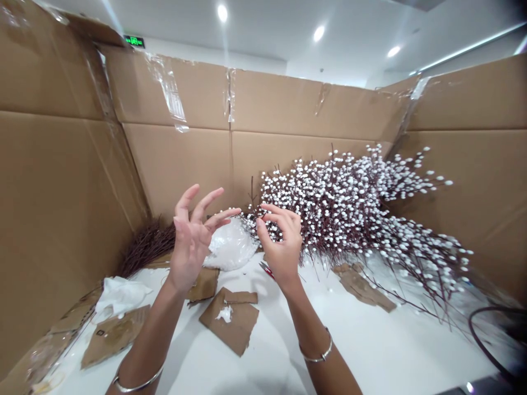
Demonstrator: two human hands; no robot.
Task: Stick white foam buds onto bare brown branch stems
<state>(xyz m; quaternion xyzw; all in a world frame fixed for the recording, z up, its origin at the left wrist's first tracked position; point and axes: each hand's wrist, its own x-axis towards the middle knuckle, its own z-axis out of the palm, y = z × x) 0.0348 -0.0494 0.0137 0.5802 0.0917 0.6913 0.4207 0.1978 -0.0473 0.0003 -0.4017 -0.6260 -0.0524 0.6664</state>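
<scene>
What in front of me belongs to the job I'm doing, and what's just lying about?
Probably the job:
white-budded branches
dark stems at the left
plastic bag behind the hands
white-smeared cardboard

Probably just lying about:
crumpled white sheet
torn cardboard by the branches
black cable at the right

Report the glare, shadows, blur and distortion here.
Head view: ceiling lights glare white and clear tape catches reflections; head view: left hand and right hand look fairly sharp, with soft shadows on the white table; head view: lower right corner dark and blurred, left cardboard wall stretched.
</scene>
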